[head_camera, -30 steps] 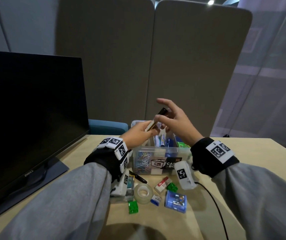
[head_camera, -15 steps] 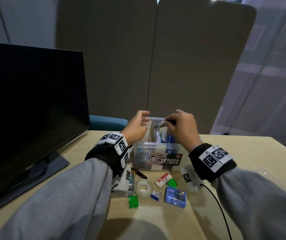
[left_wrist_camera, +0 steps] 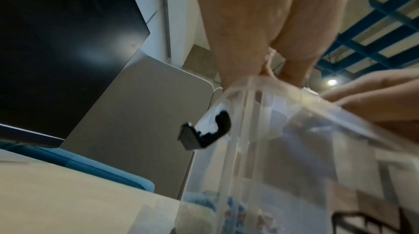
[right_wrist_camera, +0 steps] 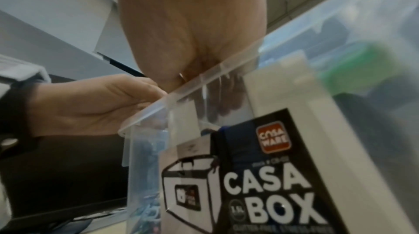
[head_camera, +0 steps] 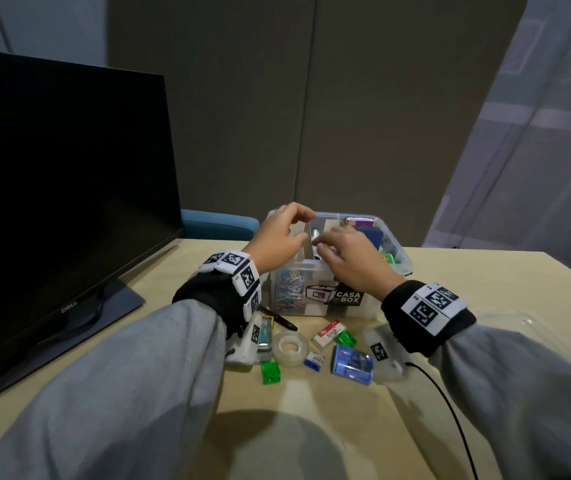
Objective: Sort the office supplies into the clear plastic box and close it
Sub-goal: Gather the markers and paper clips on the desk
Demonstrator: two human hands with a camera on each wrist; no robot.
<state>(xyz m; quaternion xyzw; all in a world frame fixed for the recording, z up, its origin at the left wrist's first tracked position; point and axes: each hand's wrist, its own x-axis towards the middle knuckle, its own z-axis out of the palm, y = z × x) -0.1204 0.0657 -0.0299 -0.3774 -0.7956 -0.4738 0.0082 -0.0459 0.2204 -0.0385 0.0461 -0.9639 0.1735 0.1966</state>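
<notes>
Clear plastic box [head_camera: 318, 306]: stood open on the tabletop [head_camera: 484, 289], a "CASA BOX" label on its near wall, coloured paper clips [head_camera: 289, 289] showing through the left end.
Left hand [head_camera: 277, 237]: above the box's left end, thumb and forefinger pinching the top edge of a thin upright divider [head_camera: 306, 240] inside the box.
Right hand [head_camera: 353, 261]: over the middle of the box, fingers curled down past the rim onto a dark marker [head_camera: 315, 237] that stood upright beside the divider; the grip looked like a pinch.
Box contents: besides the clips, a dark blue block [head_camera: 372, 237], a purple-topped item [head_camera: 360, 221] at the far side and something green [head_camera: 389, 259] at the right end.
Still outside, in front of the box: a tape roll [head_camera: 290, 348], a black pen [head_camera: 278, 318], a white eraser [head_camera: 328, 334], two green binder clips [head_camera: 270, 372] [head_camera: 345, 338], a small blue-and-white packet [head_camera: 313, 361], a blue plastic case [head_camera: 351, 364].
Black latch [left_wrist_camera: 204, 132]: hanging loose on the box's left end, seen from the left wrist.
Clear lid [head_camera: 512, 323]: lying on the tabletop to the right of the box.
Monitor [head_camera: 62, 188]: dark, at the left.
</notes>
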